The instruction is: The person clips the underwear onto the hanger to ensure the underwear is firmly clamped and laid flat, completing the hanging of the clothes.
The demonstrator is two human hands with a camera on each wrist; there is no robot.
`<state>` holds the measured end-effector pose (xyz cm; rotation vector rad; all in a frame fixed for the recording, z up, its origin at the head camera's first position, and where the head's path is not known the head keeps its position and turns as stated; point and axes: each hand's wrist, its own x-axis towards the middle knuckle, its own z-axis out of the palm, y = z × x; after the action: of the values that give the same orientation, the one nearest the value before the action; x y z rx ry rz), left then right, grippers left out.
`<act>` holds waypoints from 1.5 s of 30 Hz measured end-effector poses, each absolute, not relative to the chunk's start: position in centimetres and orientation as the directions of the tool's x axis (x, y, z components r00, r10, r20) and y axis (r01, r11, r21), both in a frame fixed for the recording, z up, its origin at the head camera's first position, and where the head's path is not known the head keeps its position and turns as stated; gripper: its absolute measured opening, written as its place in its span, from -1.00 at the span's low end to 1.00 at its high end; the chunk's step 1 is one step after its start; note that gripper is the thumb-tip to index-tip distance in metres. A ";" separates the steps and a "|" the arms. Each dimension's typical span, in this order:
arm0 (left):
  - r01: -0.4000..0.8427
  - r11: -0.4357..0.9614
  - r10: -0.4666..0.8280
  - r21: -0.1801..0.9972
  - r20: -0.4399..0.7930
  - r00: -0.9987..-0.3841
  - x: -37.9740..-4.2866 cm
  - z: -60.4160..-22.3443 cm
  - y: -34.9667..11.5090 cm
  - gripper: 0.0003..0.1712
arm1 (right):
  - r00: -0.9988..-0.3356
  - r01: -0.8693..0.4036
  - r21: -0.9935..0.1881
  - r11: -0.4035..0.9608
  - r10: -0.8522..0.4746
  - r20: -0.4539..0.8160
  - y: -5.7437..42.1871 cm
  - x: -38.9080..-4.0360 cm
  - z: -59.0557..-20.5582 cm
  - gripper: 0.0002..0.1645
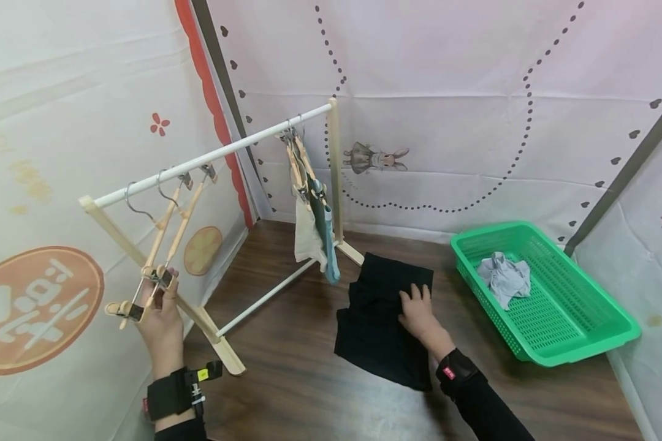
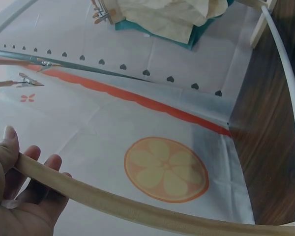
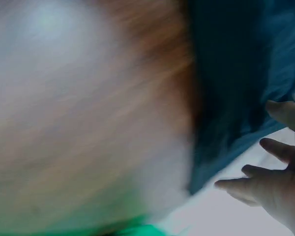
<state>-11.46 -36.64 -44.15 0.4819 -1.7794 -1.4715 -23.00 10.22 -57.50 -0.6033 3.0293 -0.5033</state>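
A black garment shaped like shorts [image 1: 380,318] lies spread on the brown wooden surface. On its right part rests my right hand [image 1: 422,318], fingers extended; the right wrist view is blurred and shows those fingers spread beside the dark cloth. My left hand [image 1: 162,324] is at the near end of a small clothes rack, its fingers curved around the slanted wooden post [image 2: 137,211]. Two wooden clip hangers [image 1: 168,236] hang from the white rail [image 1: 226,149] right in front of that hand, with no clothes in their clips.
At the rail's far end hang several small clothes [image 1: 311,236], pale and blue-green, clipped on hangers. A green basket [image 1: 570,352] stands at the right with a crumpled light grey cloth [image 1: 504,278] inside. Printed fabric walls [image 1: 447,147] enclose the surface. The rack's lower bar [image 1: 267,297] runs close to the floor.
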 end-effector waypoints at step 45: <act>-0.085 0.376 -0.749 0.923 0.248 -0.615 -11.2 -44.3 -36.6 -0.50 | -0.614 0.578 -0.774 -0.258 -0.763 -0.204 -21.8 -18.4 -29.9 -0.61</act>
<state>-11.25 -36.62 -44.27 0.7174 -1.9659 -1.2635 -18.40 -21.75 -29.86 -0.2649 1.0868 -1.9644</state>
